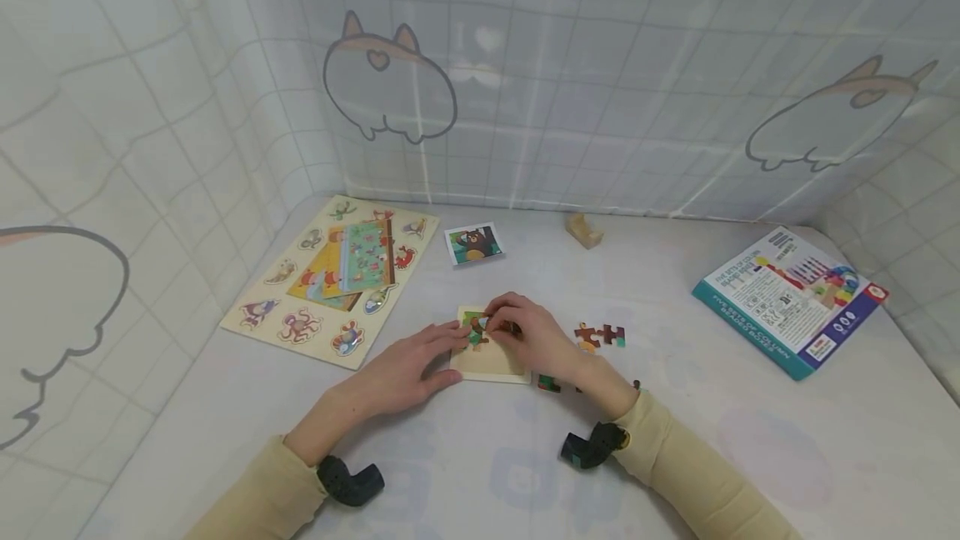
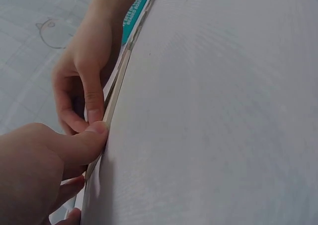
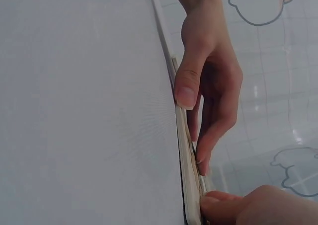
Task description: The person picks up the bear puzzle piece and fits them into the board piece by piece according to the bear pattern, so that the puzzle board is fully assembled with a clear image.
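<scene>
In the head view, the left hand (image 1: 408, 367), fingers loosely extended, touches the left side of the wooden puzzle tray (image 1: 491, 365). Over the tray, the right hand (image 1: 534, 336) pinches a mostly hidden jigsaw piece (image 1: 513, 327). A bear card (image 1: 476, 244) lies beyond the tray; loose pieces (image 1: 600, 334) lie to its right.

In the left wrist view, the left thumb rests against the tray's edge.

In the right wrist view, left fingers reach over the tray.

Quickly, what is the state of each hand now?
Left hand: open, resting on the pale square wooden tray.
Right hand: closed, apparently pinching a small multicoloured puzzle piece.
</scene>
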Tool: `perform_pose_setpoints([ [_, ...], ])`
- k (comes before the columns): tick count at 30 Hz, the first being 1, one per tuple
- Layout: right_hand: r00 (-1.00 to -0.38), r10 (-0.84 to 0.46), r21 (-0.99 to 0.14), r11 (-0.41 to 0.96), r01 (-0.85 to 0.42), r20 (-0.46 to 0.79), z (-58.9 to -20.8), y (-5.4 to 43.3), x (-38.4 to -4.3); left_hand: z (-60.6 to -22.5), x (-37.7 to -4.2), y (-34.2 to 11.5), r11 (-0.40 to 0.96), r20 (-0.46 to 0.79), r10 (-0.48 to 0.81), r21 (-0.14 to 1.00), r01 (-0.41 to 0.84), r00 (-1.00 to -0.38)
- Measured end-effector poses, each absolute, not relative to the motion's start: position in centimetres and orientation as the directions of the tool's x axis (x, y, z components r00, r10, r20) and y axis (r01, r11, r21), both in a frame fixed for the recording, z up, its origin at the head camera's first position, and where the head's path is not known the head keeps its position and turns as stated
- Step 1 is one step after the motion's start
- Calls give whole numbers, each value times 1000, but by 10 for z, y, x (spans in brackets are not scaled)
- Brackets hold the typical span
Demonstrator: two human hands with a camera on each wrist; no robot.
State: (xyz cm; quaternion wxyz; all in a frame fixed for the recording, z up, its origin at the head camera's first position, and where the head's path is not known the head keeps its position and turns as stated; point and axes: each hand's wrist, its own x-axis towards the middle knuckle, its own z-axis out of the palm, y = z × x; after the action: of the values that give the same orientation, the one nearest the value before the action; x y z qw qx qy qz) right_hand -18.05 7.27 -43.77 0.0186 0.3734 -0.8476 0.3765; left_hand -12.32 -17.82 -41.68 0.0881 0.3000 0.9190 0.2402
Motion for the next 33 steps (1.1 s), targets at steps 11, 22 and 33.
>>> perform_pose_setpoints([
  [11, -749, -569, -621, 462, -633, 339, -435, 76, -180, -420, -122, -178, 658, 46, 671, 421, 624, -740],
  [22, -760, -540, -590, 498, -636, 363, -436, 75, -181, -421, -121, -177, 639, 56, 683, 436, 633, -728],
  [33, -760, -544, -593, 498, -633, 356, -436, 76, -180, -422, -122, -177, 631, 46, 692, 447, 634, -720],
])
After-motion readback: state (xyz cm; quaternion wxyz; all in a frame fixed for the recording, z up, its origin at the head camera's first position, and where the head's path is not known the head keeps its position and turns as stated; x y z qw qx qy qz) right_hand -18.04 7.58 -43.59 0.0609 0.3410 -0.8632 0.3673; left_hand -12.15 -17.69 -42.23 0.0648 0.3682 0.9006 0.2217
